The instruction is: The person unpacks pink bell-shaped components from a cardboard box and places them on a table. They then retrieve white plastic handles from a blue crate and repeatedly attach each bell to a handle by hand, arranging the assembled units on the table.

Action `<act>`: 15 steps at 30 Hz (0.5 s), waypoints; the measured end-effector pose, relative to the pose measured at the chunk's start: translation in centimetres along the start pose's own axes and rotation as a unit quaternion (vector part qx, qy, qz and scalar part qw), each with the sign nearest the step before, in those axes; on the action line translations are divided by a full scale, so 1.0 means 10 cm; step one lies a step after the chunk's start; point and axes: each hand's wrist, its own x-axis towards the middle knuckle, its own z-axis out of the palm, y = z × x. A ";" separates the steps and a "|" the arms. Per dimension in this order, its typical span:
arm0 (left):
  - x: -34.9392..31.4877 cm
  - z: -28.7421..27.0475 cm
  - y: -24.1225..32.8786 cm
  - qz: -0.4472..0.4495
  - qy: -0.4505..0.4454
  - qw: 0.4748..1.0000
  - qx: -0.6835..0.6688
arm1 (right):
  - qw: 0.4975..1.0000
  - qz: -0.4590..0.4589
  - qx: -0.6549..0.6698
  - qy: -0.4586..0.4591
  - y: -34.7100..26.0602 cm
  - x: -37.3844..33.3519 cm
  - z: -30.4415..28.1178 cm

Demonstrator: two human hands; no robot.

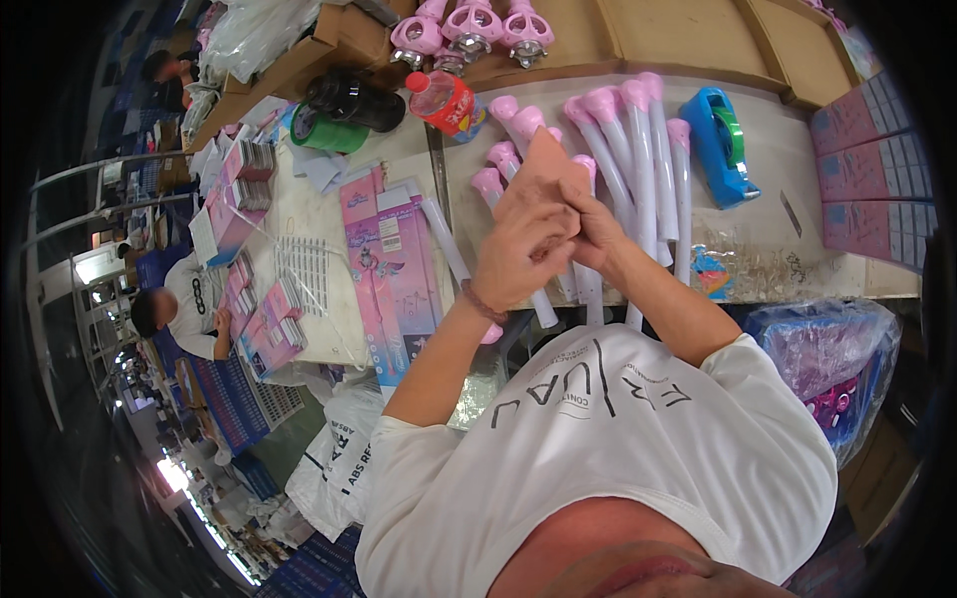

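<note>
Shown left of blue tape dispenser (708,145): hands (523,239) together, right (601,229) clamped on orange sheet (543,161), left grip unclear.

white T-shirt (618,458) | short sleeves (411,463) | black chest lettering (604,376) | reddish-brown left-wrist bracelet (482,303)

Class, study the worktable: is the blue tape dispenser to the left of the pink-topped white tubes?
No, the blue tape dispenser sits to the right of the pink-topped white tubes.
</note>
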 end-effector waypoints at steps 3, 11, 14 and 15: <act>0.00 -0.17 -0.36 -0.136 0.136 0.978 -0.078 | 0.998 -0.028 0.043 0.039 -0.04 -0.04 0.09; 0.33 -0.47 -1.78 -0.291 0.237 0.927 0.018 | 0.994 -0.031 0.079 0.075 -0.18 -0.29 0.13; 0.57 -0.41 -2.12 -0.299 0.243 0.923 -0.005 | 0.995 -0.060 0.054 0.053 -0.27 -0.50 0.09; 0.64 -0.37 -2.20 -0.286 0.257 0.923 0.000 | 0.994 -0.067 0.052 0.066 -0.31 -0.58 0.09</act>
